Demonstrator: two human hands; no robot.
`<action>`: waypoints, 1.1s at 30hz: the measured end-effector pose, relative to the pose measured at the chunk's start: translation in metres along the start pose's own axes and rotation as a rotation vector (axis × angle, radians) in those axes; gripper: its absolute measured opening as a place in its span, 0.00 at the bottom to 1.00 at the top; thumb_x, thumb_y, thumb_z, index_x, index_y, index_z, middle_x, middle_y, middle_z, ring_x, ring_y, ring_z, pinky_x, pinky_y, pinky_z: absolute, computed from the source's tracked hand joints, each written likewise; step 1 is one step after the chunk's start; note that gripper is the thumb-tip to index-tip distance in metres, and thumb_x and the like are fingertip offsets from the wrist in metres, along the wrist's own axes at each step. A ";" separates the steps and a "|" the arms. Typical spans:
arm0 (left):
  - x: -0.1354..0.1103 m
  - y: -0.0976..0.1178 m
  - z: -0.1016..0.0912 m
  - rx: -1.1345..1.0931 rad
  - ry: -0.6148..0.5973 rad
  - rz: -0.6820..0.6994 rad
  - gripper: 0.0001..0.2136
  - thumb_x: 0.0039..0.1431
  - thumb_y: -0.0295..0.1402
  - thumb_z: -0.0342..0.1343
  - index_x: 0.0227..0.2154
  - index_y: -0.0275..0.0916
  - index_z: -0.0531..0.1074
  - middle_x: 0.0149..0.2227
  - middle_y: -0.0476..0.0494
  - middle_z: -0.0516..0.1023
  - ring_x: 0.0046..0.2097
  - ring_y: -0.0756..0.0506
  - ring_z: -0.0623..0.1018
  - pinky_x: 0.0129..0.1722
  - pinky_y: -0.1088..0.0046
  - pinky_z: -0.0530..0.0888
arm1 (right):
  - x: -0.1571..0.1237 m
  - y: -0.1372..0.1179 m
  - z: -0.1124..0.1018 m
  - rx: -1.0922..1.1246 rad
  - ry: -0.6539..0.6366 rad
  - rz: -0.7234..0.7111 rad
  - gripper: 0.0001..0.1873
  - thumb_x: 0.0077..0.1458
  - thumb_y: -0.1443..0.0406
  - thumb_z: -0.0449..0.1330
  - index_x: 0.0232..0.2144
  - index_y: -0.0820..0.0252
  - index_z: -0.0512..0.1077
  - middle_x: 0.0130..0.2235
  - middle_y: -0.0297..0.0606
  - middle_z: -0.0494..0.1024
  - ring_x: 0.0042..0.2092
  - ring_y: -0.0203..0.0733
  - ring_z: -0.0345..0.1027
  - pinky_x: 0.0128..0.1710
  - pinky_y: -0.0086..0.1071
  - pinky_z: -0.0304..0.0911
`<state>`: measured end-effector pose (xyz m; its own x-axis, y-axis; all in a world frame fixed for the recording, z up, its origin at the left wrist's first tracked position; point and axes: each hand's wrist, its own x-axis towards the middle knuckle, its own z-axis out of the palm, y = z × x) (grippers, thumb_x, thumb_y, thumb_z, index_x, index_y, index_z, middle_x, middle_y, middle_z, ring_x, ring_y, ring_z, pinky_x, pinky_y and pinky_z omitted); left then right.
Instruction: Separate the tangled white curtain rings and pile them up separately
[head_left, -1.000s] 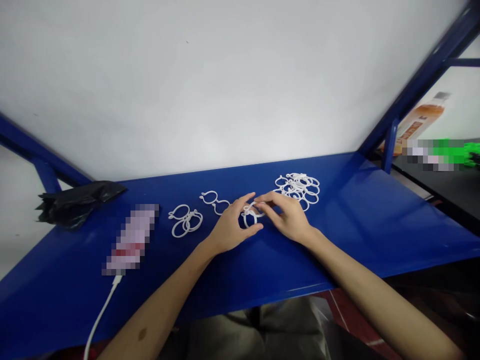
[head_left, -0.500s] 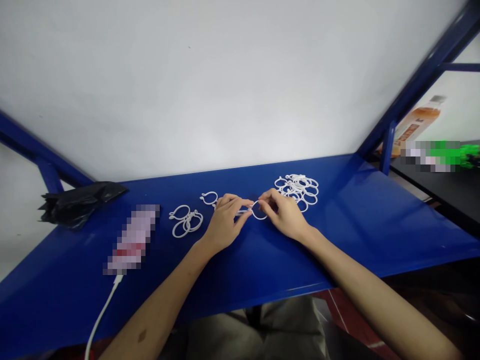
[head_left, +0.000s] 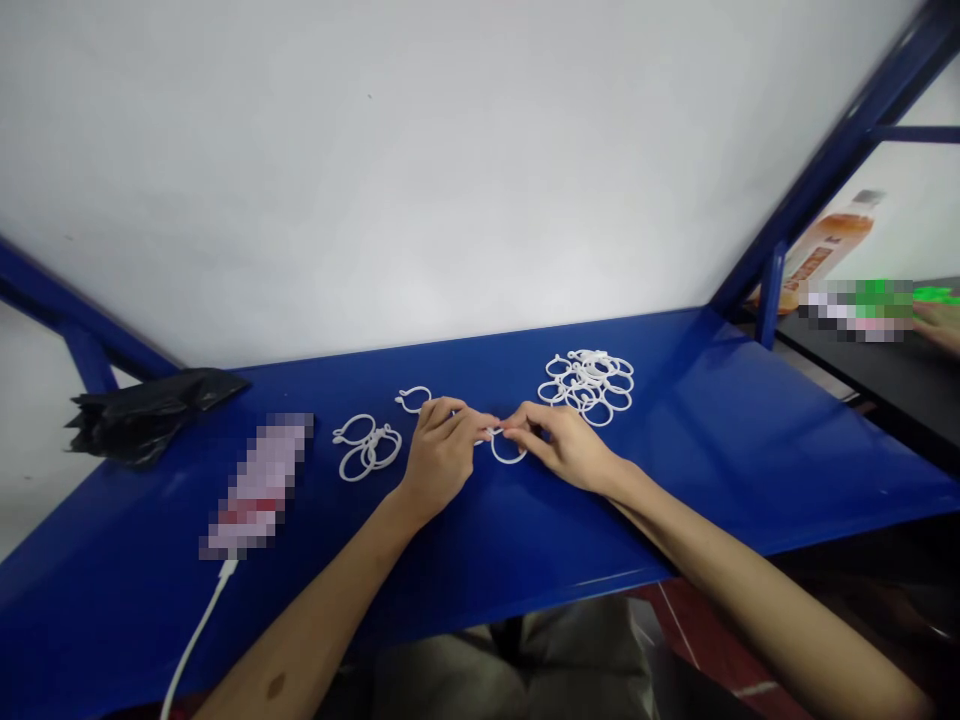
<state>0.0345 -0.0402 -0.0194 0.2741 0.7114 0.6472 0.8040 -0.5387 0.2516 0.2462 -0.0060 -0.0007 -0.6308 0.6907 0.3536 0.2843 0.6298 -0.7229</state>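
A blue table [head_left: 675, 480] is seen against a white wall, with a black bag [head_left: 142, 410] laid at its far left corner and a pixelated object [head_left: 259, 485], joined to a white cable [head_left: 196, 630], set nearer the front edge. The left hand [head_left: 439, 460] and right hand [head_left: 566, 445] are brought together at the table's middle, fingertips almost touching. A pile [head_left: 589, 385] of white rings is heaped just beyond the right hand; a smaller cluster [head_left: 367, 448] is spread beside the left hand. A single ring [head_left: 508, 450] is pinched by both hands, the fingertips of each closed narrowly on its upper edge, and is held low over the table between pile and cluster.
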 end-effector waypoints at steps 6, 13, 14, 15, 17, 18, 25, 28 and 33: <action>0.001 -0.004 0.007 -0.024 -0.018 -0.036 0.10 0.66 0.25 0.51 0.44 0.45 0.74 0.36 0.49 0.83 0.43 0.43 0.76 0.48 0.61 0.69 | 0.002 0.003 0.003 -0.122 -0.001 -0.095 0.08 0.67 0.63 0.54 0.37 0.58 0.71 0.29 0.32 0.74 0.29 0.35 0.66 0.32 0.30 0.63; 0.007 -0.005 0.002 0.051 -0.174 -0.135 0.11 0.65 0.37 0.55 0.48 0.41 0.71 0.47 0.42 0.79 0.50 0.39 0.73 0.53 0.56 0.67 | 0.009 0.025 -0.017 -0.619 0.373 -0.027 0.08 0.64 0.65 0.55 0.35 0.58 0.73 0.37 0.44 0.75 0.41 0.50 0.64 0.44 0.45 0.64; 0.007 -0.005 0.001 0.071 -0.218 -0.136 0.13 0.64 0.38 0.56 0.49 0.40 0.71 0.49 0.41 0.77 0.52 0.37 0.72 0.53 0.55 0.67 | 0.009 0.032 -0.023 -0.668 0.447 0.014 0.08 0.64 0.65 0.55 0.34 0.58 0.74 0.36 0.45 0.74 0.41 0.51 0.63 0.44 0.46 0.64; 0.006 -0.004 0.000 0.089 -0.259 -0.137 0.16 0.64 0.40 0.56 0.51 0.40 0.70 0.51 0.40 0.76 0.53 0.36 0.71 0.54 0.53 0.66 | 0.009 0.040 -0.028 -0.711 0.506 0.054 0.08 0.63 0.64 0.56 0.33 0.58 0.74 0.35 0.45 0.73 0.41 0.52 0.63 0.43 0.46 0.64; 0.004 -0.004 -0.001 0.114 -0.326 -0.141 0.21 0.62 0.44 0.57 0.54 0.39 0.69 0.52 0.39 0.74 0.54 0.35 0.70 0.55 0.51 0.65 | 0.007 0.055 -0.036 -0.775 0.566 0.137 0.08 0.61 0.64 0.58 0.32 0.58 0.75 0.35 0.46 0.72 0.40 0.52 0.62 0.42 0.46 0.64; 0.004 -0.004 0.000 0.122 -0.355 -0.143 0.22 0.62 0.44 0.57 0.55 0.39 0.68 0.53 0.38 0.74 0.54 0.35 0.69 0.55 0.50 0.64 | 0.007 0.060 -0.039 -0.802 0.574 0.171 0.08 0.60 0.63 0.58 0.32 0.59 0.76 0.35 0.46 0.71 0.41 0.53 0.62 0.42 0.46 0.63; 0.003 -0.005 0.002 0.139 -0.400 -0.134 0.18 0.65 0.39 0.54 0.56 0.41 0.69 0.51 0.39 0.76 0.53 0.36 0.69 0.54 0.53 0.63 | 0.006 0.069 -0.040 -0.969 0.558 0.302 0.14 0.60 0.59 0.58 0.35 0.63 0.80 0.40 0.49 0.73 0.44 0.53 0.59 0.42 0.43 0.58; 0.004 -0.003 0.002 0.110 -0.377 -0.132 0.18 0.64 0.40 0.56 0.55 0.40 0.69 0.50 0.40 0.77 0.52 0.37 0.70 0.54 0.55 0.62 | 0.005 0.068 -0.041 -0.987 0.556 0.289 0.17 0.61 0.58 0.57 0.37 0.63 0.80 0.41 0.50 0.73 0.44 0.53 0.59 0.41 0.42 0.57; 0.006 0.001 0.003 0.049 -0.348 -0.141 0.20 0.62 0.42 0.60 0.53 0.39 0.70 0.47 0.43 0.77 0.50 0.38 0.71 0.52 0.57 0.63 | 0.005 0.066 -0.043 -1.012 0.546 0.267 0.17 0.62 0.58 0.57 0.37 0.64 0.81 0.42 0.51 0.74 0.44 0.53 0.59 0.40 0.42 0.56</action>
<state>0.0380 -0.0351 -0.0173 0.3154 0.8922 0.3233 0.8685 -0.4087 0.2805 0.2929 0.0540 -0.0211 -0.1423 0.7490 0.6471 0.9583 0.2679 -0.0993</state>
